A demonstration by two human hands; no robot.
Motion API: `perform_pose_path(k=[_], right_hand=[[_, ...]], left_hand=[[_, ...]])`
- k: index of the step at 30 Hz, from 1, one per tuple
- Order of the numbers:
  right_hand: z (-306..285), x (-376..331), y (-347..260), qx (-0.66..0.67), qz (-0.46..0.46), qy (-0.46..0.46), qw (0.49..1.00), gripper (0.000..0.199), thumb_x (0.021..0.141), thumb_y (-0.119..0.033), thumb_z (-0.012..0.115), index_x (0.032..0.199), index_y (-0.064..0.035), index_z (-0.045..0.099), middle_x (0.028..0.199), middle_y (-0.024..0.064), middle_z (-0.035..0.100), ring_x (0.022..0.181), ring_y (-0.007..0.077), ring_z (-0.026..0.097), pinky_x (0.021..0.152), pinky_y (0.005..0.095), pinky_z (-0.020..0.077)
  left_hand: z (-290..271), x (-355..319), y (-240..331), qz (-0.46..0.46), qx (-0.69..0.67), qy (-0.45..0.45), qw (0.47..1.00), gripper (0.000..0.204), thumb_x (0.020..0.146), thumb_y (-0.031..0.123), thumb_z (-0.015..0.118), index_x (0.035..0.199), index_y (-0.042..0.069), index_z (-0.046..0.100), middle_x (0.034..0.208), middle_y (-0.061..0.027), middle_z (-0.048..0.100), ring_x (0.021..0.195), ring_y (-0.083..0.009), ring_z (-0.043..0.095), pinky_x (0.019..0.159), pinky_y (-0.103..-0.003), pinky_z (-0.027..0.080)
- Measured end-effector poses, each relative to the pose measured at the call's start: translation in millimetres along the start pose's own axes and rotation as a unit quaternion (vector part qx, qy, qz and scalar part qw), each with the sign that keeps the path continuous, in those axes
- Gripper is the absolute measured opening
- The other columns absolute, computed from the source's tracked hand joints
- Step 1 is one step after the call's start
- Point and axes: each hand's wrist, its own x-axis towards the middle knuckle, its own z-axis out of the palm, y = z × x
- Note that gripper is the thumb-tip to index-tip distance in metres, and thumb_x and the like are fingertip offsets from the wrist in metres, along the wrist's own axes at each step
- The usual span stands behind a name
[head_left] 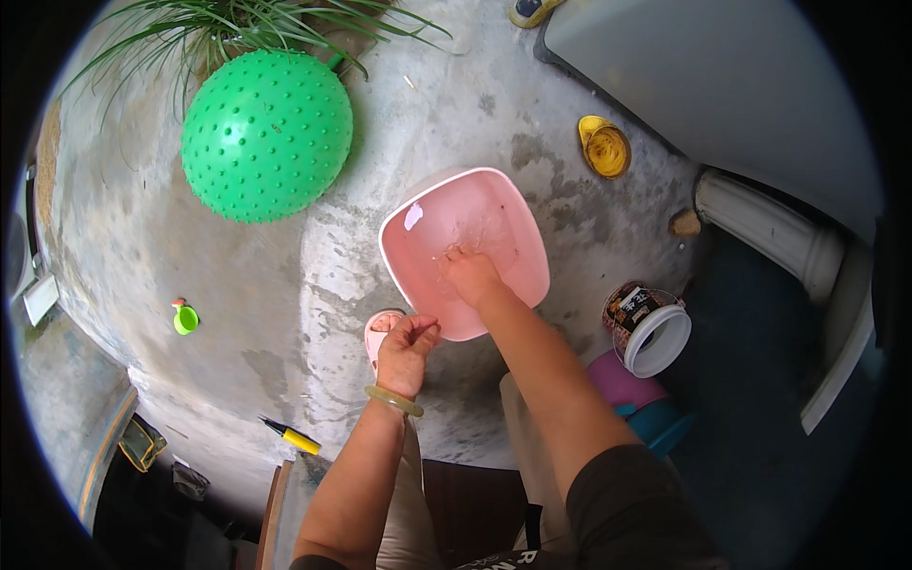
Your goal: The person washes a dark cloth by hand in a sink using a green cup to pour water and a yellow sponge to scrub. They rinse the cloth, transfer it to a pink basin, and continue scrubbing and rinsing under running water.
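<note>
A pink square basin (513,214) with rounded corners and some water in it stands on the floor in front of me. My right hand (467,272) reaches down into it, its fingers slightly apart and pointing into the water, which ripples and splashes around them. A small whitish patch (413,217) lies against the basin's inner wall at the far left. By the basin's near left rim is my left hand (407,350), closed, thumb and fingers pressed together. What they pinch, if anything, is too small or hidden. A pale bangle (393,400) circles my left wrist.
A green knobbly ball (268,138) lies far left beside a leafy plant (237,24). Right of the basin are a yellow shoe (605,147) and a white-rimmed bucket (657,340). On the left lie a small green cup (186,320) and a yellow-and-black tool (296,437).
</note>
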Motion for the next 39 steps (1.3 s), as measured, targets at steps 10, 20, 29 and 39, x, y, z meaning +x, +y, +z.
perform_pose_path(k=[10, 20, 29, 39], right_hand=[[-79.0, -36.5, -20.9, 0.184, -0.057, 0.025, 0.981, 0.018, 0.071, -0.007, 0.067, 0.088, -0.0064, 0.062, 0.086, 0.0117, 0.057, 0.084, 0.0319, 0.056, 0.071, 0.0453, 0.0462], [-126.8, -96.3, -28.4, -0.014, -0.2, -0.017, 0.98, 0.017, 0.076, -0.025, 0.065, 0.082, -0.01, 0.062, 0.088, 0.0068, 0.054, 0.089, 0.0245, 0.052, 0.084, 0.0422, 0.0396], [-101.5, -75.5, -12.5, -0.203, -0.218, -0.045, 0.954, 0.013, 0.077, -0.02, 0.06, 0.08, -0.0104, 0.067, 0.088, 0.0077, 0.057, 0.086, 0.0252, 0.054, 0.086, 0.0447, 0.0414], [-164.1, -39.7, -4.9, -0.183, -0.202, -0.098, 0.957, 0.011, 0.074, -0.019, 0.064, 0.079, -0.0141, 0.072, 0.09, 0.0051, 0.058, 0.088, 0.0246, 0.055, 0.078, 0.0422, 0.0442]], left_hand=[[-3.8, 0.8, -1.3, 0.025, 0.086, 0.111, 0.99, 0.017, 0.092, 0.011, 0.063, 0.107, 0.002, 0.061, 0.097, -0.0063, 0.064, 0.084, -0.0136, 0.062, 0.071, -0.027, 0.053], [-8.5, 15.8, -30.6, -0.123, 0.038, 0.046, 0.991, 0.026, 0.095, 0.031, 0.061, 0.103, 0.006, 0.059, 0.091, -0.0043, 0.064, 0.076, -0.016, 0.066, 0.058, -0.028, 0.054], [8.4, 25.6, -30.5, -0.111, 0.081, 0.08, 0.987, 0.031, 0.095, 0.031, 0.062, 0.088, 0.001, 0.06, 0.075, -0.0058, 0.064, 0.066, -0.0141, 0.065, 0.051, -0.026, 0.051], [18.0, 31.5, 17.1, -0.028, 0.035, 0.1, 0.994, 0.028, 0.095, 0.027, 0.061, 0.081, 0.002, 0.062, 0.069, -0.0044, 0.063, 0.06, -0.0122, 0.059, 0.056, -0.026, 0.049]])
